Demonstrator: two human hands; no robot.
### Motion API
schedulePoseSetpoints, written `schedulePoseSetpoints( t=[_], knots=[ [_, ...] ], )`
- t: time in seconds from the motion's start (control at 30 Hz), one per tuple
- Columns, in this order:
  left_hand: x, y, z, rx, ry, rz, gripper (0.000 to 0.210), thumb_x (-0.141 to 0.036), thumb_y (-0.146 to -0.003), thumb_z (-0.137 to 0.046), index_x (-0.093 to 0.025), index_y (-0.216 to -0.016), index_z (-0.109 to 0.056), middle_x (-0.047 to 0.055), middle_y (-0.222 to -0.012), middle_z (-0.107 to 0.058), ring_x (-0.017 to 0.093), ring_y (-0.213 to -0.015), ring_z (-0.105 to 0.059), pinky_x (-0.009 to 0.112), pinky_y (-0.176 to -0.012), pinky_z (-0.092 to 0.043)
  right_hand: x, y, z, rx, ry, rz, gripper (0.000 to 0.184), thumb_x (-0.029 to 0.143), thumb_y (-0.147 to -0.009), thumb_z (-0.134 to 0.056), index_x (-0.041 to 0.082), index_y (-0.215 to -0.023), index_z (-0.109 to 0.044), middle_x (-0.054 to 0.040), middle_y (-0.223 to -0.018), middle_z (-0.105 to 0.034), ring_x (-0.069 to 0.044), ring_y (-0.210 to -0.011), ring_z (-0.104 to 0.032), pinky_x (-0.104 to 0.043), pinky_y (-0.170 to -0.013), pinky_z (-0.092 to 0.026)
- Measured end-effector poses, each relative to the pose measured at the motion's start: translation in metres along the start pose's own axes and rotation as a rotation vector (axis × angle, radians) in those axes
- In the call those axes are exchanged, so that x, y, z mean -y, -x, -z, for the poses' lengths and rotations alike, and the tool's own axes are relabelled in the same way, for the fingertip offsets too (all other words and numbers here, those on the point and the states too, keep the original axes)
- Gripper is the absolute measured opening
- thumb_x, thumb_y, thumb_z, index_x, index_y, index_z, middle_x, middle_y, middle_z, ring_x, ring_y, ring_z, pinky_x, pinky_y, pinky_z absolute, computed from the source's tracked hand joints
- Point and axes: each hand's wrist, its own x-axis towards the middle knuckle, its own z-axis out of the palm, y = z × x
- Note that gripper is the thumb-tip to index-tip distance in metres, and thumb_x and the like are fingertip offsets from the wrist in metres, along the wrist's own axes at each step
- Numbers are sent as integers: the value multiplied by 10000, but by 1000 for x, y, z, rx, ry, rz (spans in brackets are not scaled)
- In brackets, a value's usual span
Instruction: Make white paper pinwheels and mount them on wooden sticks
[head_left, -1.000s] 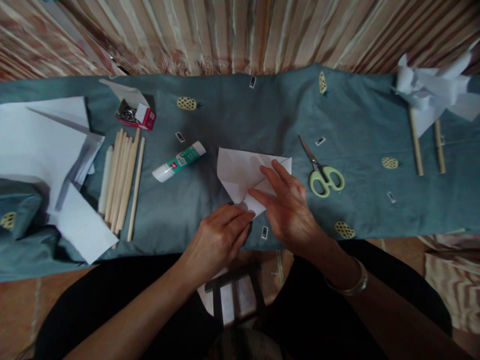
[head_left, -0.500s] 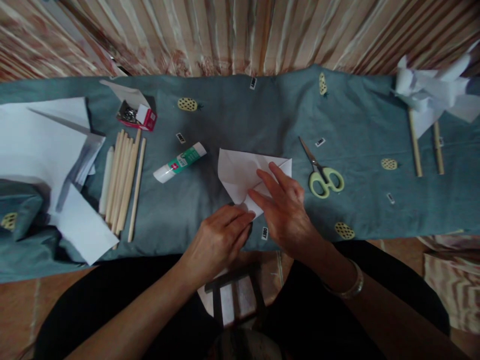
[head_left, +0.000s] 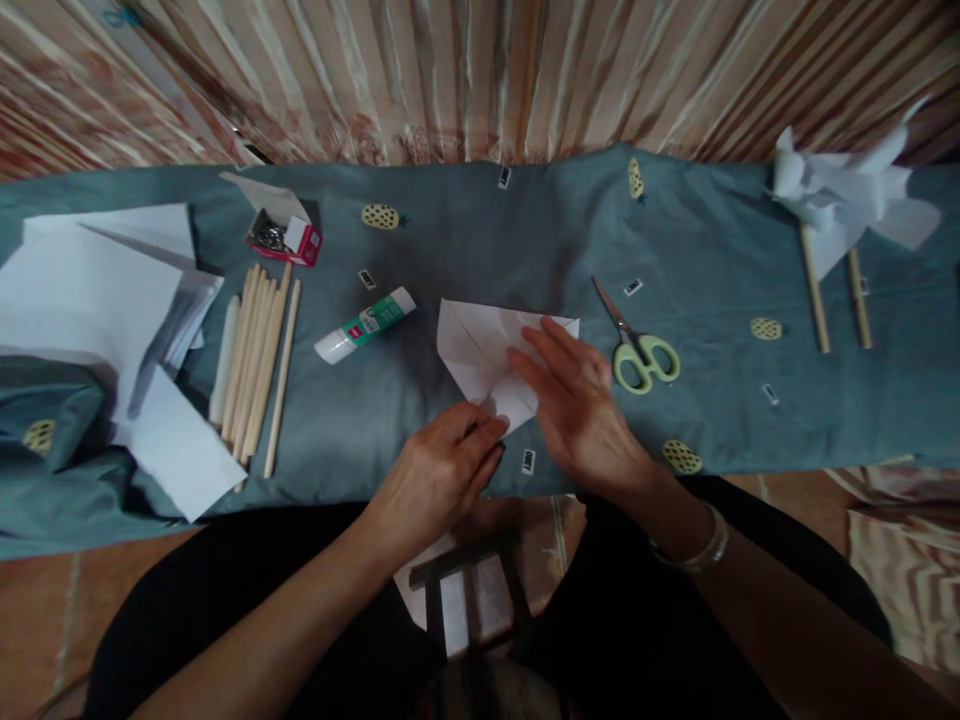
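Note:
A folded sheet of white paper (head_left: pixel 472 345) lies on the cloth in front of me, with crease lines running across it. My left hand (head_left: pixel 442 465) is closed on its near corner, thumb and fingers together. Over the paper's right half, my right hand (head_left: pixel 581 415) rests with its fingers stretched out and apart, hiding part of that side. To the right of this hand are scissors (head_left: pixel 634 355) with light green handles, blades slightly parted. A capped glue stick (head_left: pixel 367 325), green and white, lies to the left of the paper.
At left are wooden sticks (head_left: pixel 259 360), a pile of white paper (head_left: pixel 112 290) and an open small red box (head_left: pixel 289 240) of metal pins or clips. Paper pinwheels (head_left: pixel 840 190) on sticks lie at far right. Blue-green cloth (head_left: pixel 720 400) covers the table; a curtain (head_left: pixel 450 80) hangs behind.
My right hand has shifted slightly over the paper, its fingers still spread. The left hand keeps the near corner. The whole view has moved a little.

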Motion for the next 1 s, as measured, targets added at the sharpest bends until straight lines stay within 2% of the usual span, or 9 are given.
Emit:
schedulePoseSetpoints(
  t=[0.1,0.2,0.27,0.4,0.53,0.7,0.8,0.9,1.0],
  knots=[
    [1,0,1,6,-25,-8,208,-130,-929,-542,-106,-1120,-621,99,-992,-659,183,-868,-676,321,-750,-627,-14,-13,8,-13,12,-90,451,130,-936,-380,110,-1373,-492,-196,-1436,-519,-313,-1410,-395,-533,-1088,-360],
    [5,-1,4,1,-81,-27,211,-124,-927,-542,-107,-1121,-623,99,-1006,-659,188,-873,-667,332,-745,-620,-25,-23,14,-13,-5,-145,418,200,-956,-409,143,-1354,-526,-169,-1373,-585,-307,-1300,-527,-534,-1060,-393],
    [10,-3,8,-7,-127,-55,208,-116,-920,-549,-100,-1110,-631,105,-1004,-661,202,-884,-653,346,-747,-612,-30,-25,18,-20,-25,-149,402,222,-954,-426,155,-1329,-555,-152,-1341,-614,-311,-1255,-565,-535,-1044,-414],
    [20,-10,18,-23,-188,-83,190,-94,-918,-531,-116,-1059,-656,103,-992,-669,205,-892,-627,359,-762,-592,-37,-21,23,-29,-48,-190,365,261,-948,-458,163,-1264,-612,-140,-1227,-687,-316,-1153,-634,-517,-988,-475],
    [31,-16,25,-70,-250,-85,196,-75,-912,-524,-132,-1023,-676,105,-1018,-677,211,-906,-612,347,-749,-575,-40,-14,27,-19,-75,-245,344,300,-926,-513,199,-1229,-640,-98,-1066,-745,-275,-961,-704,-443,-881,-543],
    [41,-25,33,-87,-310,-66,246,-51,-894,-495,-177,-976,-690,81,-1064,-677,213,-931,-615,358,-765,-562,-34,-4,28,-40,-104,-332,321,293,-897,-563,207,-1189,-665,-40,-848,-754,-234,-784,-721,-376,-754,-568],
    [35,-26,34,-114,-303,-69,309,-29,-872,-478,-186,-1060,-666,91,-1134,-660,235,-997,-606,413,-830,-558,-29,1,28,-46,-83,-342,304,301,-907,-555,197,-1167,-674,-43,-828,-755,-228,-746,-720,-364,-715,-567],
    [17,-23,29,-160,-278,-117,321,-44,-875,-508,-173,-1148,-616,120,-1202,-637,258,-1055,-588,448,-862,-549,-27,5,29,-32,-56,-319,295,313,-924,-535,184,-1148,-677,-61,-843,-760,-235,-754,-721,-368,-716,-568],
    [-1,-19,18,-98,-233,-193,230,-160,-900,-591,-142,-1130,-606,113,-1119,-673,257,-1002,-598,427,-817,-562,-27,7,30,-30,-39,-295,288,303,-934,-525,172,-1143,-675,-80,-880,-763,-250,-796,-725,-387,-756,-568]
  ],
)
